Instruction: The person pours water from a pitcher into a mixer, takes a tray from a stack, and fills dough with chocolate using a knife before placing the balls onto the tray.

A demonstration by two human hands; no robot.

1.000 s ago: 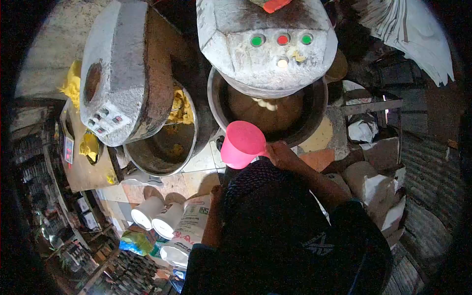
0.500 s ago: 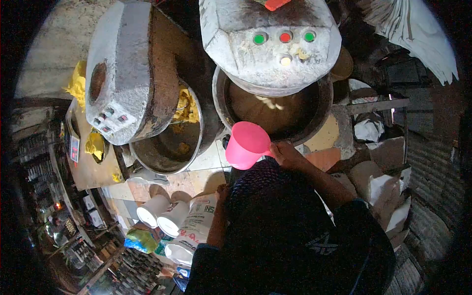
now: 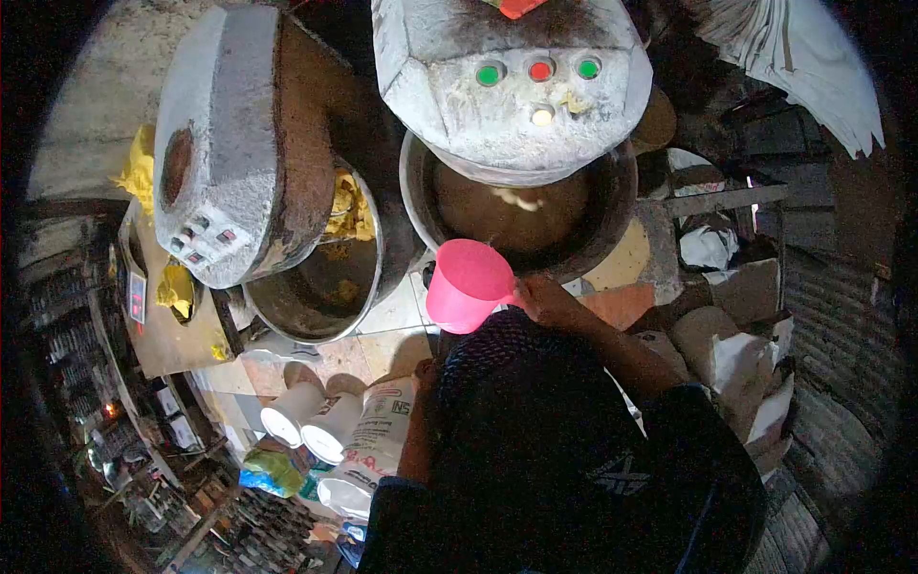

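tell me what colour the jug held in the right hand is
The jug is bright pink; it shows best in the head view.

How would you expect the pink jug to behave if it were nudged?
The pink jug looks like smooth plastic, so it is probably stiff and fairly light for its size. Held from one side by the right hand, it may swivel or tip. I cannot see any contents.

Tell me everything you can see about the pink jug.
The pink jug is round, smooth and seemingly plastic, with a side handle gripped by the right hand. Its wide mouth faces the camera, and no contents show. In view it overlaps the near edge of the large mixing bowl; whether they touch, I can't tell.
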